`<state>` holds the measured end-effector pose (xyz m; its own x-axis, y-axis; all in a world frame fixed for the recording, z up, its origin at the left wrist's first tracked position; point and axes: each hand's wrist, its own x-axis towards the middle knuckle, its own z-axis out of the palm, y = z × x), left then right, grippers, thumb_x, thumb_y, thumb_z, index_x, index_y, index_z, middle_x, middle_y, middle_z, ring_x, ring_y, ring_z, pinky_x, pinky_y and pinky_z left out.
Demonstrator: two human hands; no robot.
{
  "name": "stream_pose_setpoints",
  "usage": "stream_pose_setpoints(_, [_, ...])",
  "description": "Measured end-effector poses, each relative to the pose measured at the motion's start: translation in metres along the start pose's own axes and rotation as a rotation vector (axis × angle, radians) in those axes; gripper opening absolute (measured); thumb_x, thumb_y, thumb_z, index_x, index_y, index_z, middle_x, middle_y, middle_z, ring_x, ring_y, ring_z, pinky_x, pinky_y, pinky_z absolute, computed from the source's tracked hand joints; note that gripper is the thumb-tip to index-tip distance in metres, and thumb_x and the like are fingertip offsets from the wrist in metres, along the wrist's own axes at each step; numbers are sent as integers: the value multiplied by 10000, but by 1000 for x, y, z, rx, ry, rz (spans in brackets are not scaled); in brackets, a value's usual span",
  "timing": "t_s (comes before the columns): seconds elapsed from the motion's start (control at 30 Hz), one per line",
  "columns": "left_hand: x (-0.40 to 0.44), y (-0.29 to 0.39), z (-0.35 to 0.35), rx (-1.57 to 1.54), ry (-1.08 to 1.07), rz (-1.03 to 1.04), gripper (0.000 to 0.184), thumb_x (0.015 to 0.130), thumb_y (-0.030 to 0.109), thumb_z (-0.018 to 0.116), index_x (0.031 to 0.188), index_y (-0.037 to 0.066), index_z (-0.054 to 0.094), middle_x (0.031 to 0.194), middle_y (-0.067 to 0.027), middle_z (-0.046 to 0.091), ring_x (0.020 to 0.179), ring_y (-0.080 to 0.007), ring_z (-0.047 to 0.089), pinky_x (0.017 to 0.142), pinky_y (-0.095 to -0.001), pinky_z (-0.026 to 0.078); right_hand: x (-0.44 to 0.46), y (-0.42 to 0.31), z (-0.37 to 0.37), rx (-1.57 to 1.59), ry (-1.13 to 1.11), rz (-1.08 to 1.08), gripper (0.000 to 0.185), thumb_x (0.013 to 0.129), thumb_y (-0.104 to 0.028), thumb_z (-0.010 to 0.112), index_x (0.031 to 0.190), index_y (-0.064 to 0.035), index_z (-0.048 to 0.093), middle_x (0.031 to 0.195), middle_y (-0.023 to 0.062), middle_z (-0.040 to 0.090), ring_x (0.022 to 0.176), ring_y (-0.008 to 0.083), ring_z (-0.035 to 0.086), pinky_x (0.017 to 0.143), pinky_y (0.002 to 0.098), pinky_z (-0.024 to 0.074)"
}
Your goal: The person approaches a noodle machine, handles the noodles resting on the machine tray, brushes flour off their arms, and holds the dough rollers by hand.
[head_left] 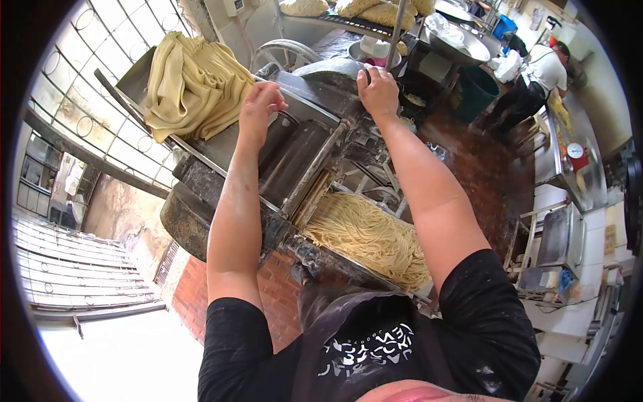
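Observation:
A thick folded dough sheet (194, 87) lies in loose layers on the metal feed tray at the upper left of the noodle machine (295, 167). My left hand (262, 106) hovers over the machine beside the sheet's right edge, its fingers loosely bent and apart, with nothing visible in them. Farther right, my right hand (379, 92) rests on the end of the machine's dark curved housing (335, 72), fingers apart and holding nothing. Cut noodles (368, 238) fill a long tray below the rollers, close to my body.
A spoked wheel (288, 52) stands behind the machine. Dough lumps (375, 13) sit on a rack above. A green bin (474, 92) is on the brick floor. At right, another person (546, 74) bends over a metal table near a dial scale (575, 151). Barred windows line the left.

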<state>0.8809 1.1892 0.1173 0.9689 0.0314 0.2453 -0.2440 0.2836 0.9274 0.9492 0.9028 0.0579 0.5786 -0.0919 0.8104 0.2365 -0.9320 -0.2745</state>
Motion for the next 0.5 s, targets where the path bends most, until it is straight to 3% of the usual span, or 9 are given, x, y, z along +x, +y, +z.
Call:
stream_pose_setpoints(0.1, [13,-3,-31,-610,-304,-30,191,990,202,512,843,90,560,802,-37,532,802,-204,545,824,-413,482,1,0,0,12,0,-1,405,988,-379,564,1159,-48,726,1111,195,720,1025,369,681,931,474,530])
stream_pose_setpoints(0.13, [11,-1,-35,-692,-243,-62,193,950,184,497,776,103,482,757,-40,455,781,-227,491,842,-402,443,0,0,0,22,-8,0,406,989,-379,563,1158,-48,726,1110,194,721,1022,367,681,929,474,530])
stream_pose_setpoints(0.5, [14,8,-50,-841,-314,0,212,887,207,554,735,119,434,704,-16,382,718,-186,397,736,-346,386,-1,4,7,-6,14,-19,404,993,-385,557,1156,-56,725,1096,186,725,1017,359,686,928,473,530])
